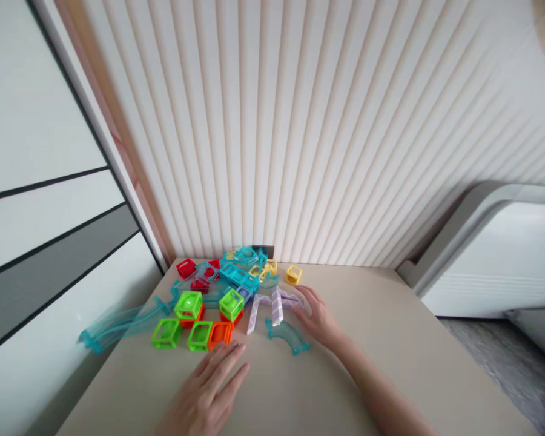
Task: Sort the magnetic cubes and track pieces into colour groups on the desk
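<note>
I am leaning over the desk (390, 339), its pile of blocks (218, 290) lying ahead. My left hand (211, 387) is lying flat, grip open, just short of the orange block (220, 334). My right hand (320, 321), grip open, is touching the white piece (284, 300), the curved track (287, 334) just left.

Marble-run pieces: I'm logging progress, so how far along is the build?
Barely begun. Done: only some green cubes sit on orange ones; the rest lies in a loose pile. In hand: the right hand touches a clear track piece, and the left hand lies flat by an orange cube. Left: the long ramp and curve lie unjoined.
</note>
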The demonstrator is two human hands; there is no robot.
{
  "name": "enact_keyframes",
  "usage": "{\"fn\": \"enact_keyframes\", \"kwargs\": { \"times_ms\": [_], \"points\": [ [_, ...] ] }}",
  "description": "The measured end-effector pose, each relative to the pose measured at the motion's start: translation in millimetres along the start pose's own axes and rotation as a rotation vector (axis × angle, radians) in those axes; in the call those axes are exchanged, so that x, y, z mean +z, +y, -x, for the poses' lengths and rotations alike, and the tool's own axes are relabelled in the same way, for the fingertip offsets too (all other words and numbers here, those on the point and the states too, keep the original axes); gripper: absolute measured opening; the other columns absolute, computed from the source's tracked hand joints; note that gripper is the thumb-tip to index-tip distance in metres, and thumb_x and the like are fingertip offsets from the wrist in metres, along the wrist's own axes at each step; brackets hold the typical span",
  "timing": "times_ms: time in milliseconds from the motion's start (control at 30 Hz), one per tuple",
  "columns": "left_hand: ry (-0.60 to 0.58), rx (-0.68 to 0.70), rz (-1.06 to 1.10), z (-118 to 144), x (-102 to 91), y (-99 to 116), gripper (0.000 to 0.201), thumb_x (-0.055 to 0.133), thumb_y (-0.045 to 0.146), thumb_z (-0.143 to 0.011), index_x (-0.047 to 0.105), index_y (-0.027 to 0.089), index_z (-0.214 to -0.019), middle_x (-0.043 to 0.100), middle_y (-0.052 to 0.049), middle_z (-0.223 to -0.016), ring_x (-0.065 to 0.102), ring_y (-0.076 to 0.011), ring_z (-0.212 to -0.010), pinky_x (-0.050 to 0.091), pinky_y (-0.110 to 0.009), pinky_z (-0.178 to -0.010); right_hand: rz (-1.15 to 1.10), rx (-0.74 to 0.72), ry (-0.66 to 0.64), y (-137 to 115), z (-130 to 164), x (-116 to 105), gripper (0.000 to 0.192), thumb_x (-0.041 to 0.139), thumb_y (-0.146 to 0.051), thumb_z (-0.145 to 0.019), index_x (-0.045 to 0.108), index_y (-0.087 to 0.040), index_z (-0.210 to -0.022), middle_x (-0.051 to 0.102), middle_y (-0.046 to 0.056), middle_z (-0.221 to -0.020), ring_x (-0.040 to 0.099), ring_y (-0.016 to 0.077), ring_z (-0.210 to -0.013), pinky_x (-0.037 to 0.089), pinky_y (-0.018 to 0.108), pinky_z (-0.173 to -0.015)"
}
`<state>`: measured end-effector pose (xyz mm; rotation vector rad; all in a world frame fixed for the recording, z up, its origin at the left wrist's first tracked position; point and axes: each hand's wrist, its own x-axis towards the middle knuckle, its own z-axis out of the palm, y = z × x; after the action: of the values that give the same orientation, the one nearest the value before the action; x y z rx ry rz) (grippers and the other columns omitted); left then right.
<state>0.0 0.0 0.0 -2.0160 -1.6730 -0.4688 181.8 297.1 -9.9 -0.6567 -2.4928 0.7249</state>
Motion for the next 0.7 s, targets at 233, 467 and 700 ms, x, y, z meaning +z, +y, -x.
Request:
{"fn": "enact_keyframes", "kwargs": {
  "times_ms": [233, 467, 700],
  "points": [
    [-0.018, -0.008, 0.257, 3.4, 17.7, 4.7, 0.052, 0.045, 0.002, -0.083, 0.061, 0.019, -0.13, 0.058, -0.008, -0.139, 0.048, -0.0247, -0.135, 0.045, -0.038, -0.112, -0.054, 0.018, -0.071, 8.0, -4.0, 18.8, 0.041, 0.062, -0.036, -0.091, 0.063, -0.022, -0.129, 0.067, 0.01, -0.124, 0.06, 0.0274, -0.117, 0.047, 0.047, -0.105],
    [-0.065, 0.006, 0.275, -13.3, 26.3, 11.3, 0.052, 0.046, 0.004, -0.084, 0.057, 0.017, -0.133, 0.062, -0.01, -0.135, 0.051, -0.0243, -0.132, 0.047, -0.041, -0.111, -0.204, 0.04, 0.025, 5.5, 5.6, 12.6, 0.039, 0.052, -0.037, -0.097, 0.06, -0.022, -0.132, 0.064, 0.011, -0.124, 0.066, 0.0237, -0.106, 0.056, 0.036, -0.091],
    [0.005, 0.034, 0.355, -31.3, 31.0, 13.2, 0.044, 0.05, 0.008, -0.087, 0.054, 0.015, -0.13, 0.068, -0.013, -0.118, 0.062, -0.0238, -0.116, 0.054, -0.039, -0.102, -0.299, -0.035, 0.087, 8.7, 12.0, 8.2, 0.037, 0.051, -0.037, -0.097, 0.063, -0.021, -0.128, 0.066, 0.011, -0.118, 0.065, 0.025, -0.107, 0.055, 0.036, -0.093]
  ]
}}
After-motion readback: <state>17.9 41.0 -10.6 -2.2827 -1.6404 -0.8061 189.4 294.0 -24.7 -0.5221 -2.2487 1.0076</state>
